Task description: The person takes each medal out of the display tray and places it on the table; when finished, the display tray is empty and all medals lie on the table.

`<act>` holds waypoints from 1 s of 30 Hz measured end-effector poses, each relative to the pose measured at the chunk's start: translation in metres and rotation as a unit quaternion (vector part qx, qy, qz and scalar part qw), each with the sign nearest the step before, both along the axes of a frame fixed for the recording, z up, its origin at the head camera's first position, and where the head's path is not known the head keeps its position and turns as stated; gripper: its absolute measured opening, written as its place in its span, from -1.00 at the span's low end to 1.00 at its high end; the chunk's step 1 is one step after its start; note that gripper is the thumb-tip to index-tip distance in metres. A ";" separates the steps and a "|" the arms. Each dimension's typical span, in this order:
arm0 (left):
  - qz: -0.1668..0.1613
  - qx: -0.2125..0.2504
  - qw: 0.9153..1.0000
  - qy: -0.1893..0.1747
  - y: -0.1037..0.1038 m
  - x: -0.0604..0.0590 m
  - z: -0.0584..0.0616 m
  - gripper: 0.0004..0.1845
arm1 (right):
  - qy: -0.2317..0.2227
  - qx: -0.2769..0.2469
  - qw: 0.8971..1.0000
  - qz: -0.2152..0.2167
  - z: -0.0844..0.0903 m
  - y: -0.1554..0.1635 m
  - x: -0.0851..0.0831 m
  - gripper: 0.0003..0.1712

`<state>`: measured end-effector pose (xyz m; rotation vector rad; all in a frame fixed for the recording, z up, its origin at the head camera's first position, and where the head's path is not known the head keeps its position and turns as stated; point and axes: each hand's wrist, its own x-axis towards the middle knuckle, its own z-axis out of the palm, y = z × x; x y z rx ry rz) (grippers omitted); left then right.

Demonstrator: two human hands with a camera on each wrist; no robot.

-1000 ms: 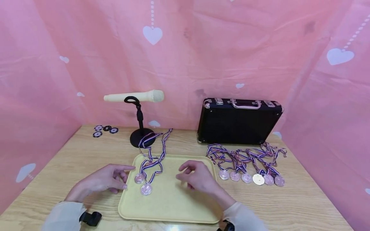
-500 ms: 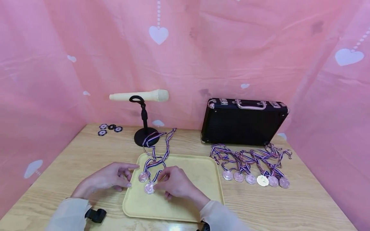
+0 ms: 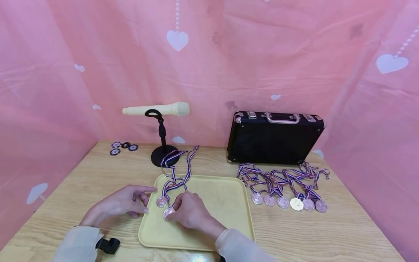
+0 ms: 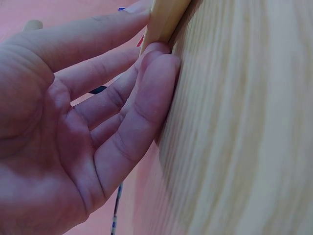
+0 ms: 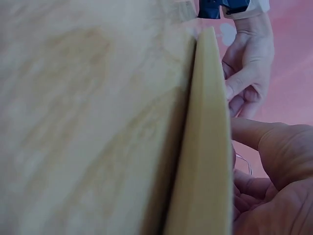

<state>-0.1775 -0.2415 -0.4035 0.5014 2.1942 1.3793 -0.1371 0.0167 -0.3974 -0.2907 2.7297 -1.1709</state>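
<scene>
Right hand (image 3: 188, 214) on the tray (image 3: 226, 203), fingers curled, pinching a medal (image 3: 168, 212). Left hand (image 3: 121, 203) rests at the tray's left edge, fingers loosely extended, holding nothing.

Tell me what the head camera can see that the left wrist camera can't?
Only the head view shows the microphone on its stand, the black case, the row of medals on the table, the poker chips, and the right hand on a medal in the tray. Only the left wrist view shows the left hand's palm close up. Both show the left hand at the yellow tray's edge and the wooden table.
</scene>
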 end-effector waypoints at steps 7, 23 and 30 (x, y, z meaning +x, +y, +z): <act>-0.004 0.002 1.000 0.002 0.002 -0.001 -0.001 -0.19 | -0.016 -0.012 1.000 0.011 0.002 0.006 -0.001 -0.63; 0.010 -0.009 1.000 0.001 0.000 0.001 0.000 -0.19 | -0.025 -0.102 0.993 0.048 0.001 0.013 0.002 -0.70; 0.008 -0.010 1.000 -0.002 0.001 0.000 0.000 -0.20 | -0.075 -0.190 0.978 0.031 0.010 0.035 0.001 -0.80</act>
